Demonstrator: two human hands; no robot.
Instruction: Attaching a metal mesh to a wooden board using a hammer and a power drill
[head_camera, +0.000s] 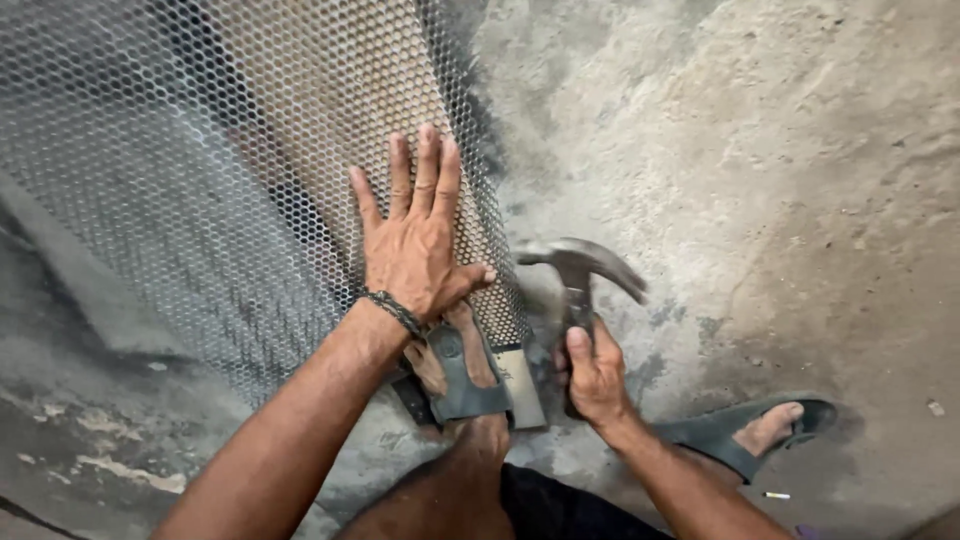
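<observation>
Rough grey concrete floor (800, 150) fills the view, stained and patchy, with pale flakes near the left edge. Across the far left we see a sheet of metal mesh (200, 150) with small six-sided holes, lying at a slant; a brown wooden board (320, 90) shows through it beneath.

We press our left hand (415, 240) flat on the mesh near its right edge, fingers straight and close together, thumb out to the right, so this grip is wide and holds nothing. A dark braided band (395, 312) circles that wrist.

Our right hand (595, 375) is wrapped tight around the handle of a hammer (580, 265), thumb laid up along it. The hammer's metal head is blurred and sits just right of the mesh's near right corner, above the floor; we cannot tell whether it touches anything.

Just below the left hand, our left foot in a grey sandal (465, 380) stands on the near edge of the mesh, over a pale flat block (525, 385) at that corner. Our right foot in a matching sandal (745, 430) rests on the floor to the near right, well apart from the mesh. A small white cigarette butt (776, 495) lies just near that foot.
</observation>
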